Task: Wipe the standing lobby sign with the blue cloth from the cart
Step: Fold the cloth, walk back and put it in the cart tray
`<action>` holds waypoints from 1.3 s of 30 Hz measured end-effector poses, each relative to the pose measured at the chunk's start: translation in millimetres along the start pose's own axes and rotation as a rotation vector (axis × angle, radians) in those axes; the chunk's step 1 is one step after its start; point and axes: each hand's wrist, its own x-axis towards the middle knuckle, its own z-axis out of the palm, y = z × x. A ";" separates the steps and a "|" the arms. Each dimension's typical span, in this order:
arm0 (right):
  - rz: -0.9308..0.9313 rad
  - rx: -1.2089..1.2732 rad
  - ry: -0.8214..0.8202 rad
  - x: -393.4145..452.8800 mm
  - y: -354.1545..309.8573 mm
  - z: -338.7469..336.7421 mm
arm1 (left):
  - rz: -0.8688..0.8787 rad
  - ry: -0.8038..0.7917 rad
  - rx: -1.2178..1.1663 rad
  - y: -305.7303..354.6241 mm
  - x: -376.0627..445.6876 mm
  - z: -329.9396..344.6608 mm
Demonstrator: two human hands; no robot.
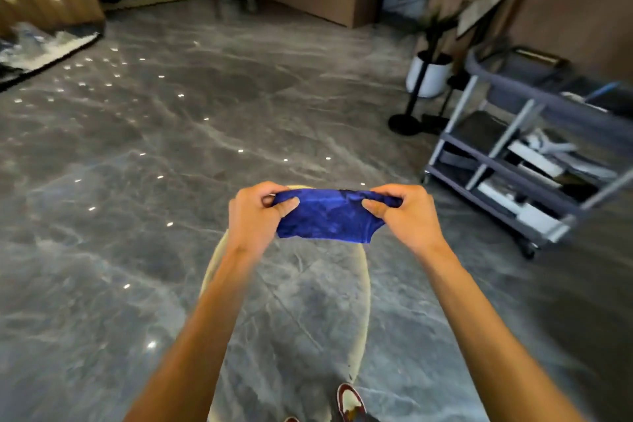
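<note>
A blue cloth (pixel 328 216) is stretched between both hands in front of me, above the grey marble floor. My left hand (pixel 257 216) pinches its left end and my right hand (pixel 404 212) pinches its right end. The grey cart (pixel 534 161) stands to the right, its shelves holding white and dark items. Behind the cart, a standing sign (pixel 493 0) with a tilted pale board on a black pole and round base (pixel 404 122) is at the upper right, blurred.
A white plant pot (pixel 428 74) with a green plant stands beside the sign pole. Brown wall panels run along the back and right. A dark-edged rug (pixel 44 48) lies at the far left. My shoe (pixel 349 401) shows at the bottom.
</note>
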 end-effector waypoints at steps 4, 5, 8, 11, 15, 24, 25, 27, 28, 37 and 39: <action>0.067 -0.041 0.129 -18.9 12.9 -42.8 | 0.064 -0.167 -0.069 15.1 6.7 43.9; 0.086 -0.046 0.164 -25.2 16.7 -54.5 | 0.076 -0.210 -0.089 20.4 7.5 56.0; 0.145 -0.055 0.283 -45.2 30.1 -87.2 | 0.102 -0.320 -0.123 37.5 7.8 92.5; 0.178 -0.064 0.384 -65.5 43.3 -117.5 | 0.131 -0.414 -0.134 53.5 3.4 130.3; 0.218 -0.078 0.508 -90.7 61.7 -161.1 | 0.157 -0.552 -0.150 76.5 -6.3 181.9; 0.285 -0.124 0.640 -112.7 103.4 -261.8 | 0.236 -0.721 -0.190 126.4 -27.2 293.9; 0.282 -0.133 0.649 -112.5 108.6 -273.5 | 0.236 -0.726 -0.195 131.0 -29.9 306.2; 0.276 -0.147 0.662 -111.8 119.1 -296.2 | 0.227 -0.741 -0.215 140.0 -35.0 329.8; 0.274 -0.151 0.665 -112.1 124.5 -306.8 | 0.224 -0.748 -0.224 144.7 -37.7 341.2; 0.250 -0.163 0.644 -107.8 165.7 -381.0 | 0.170 -0.786 -0.316 171.2 -54.9 415.5; 0.245 -0.168 0.636 -103.0 172.0 -392.6 | 0.146 -0.791 -0.334 175.7 -53.1 428.9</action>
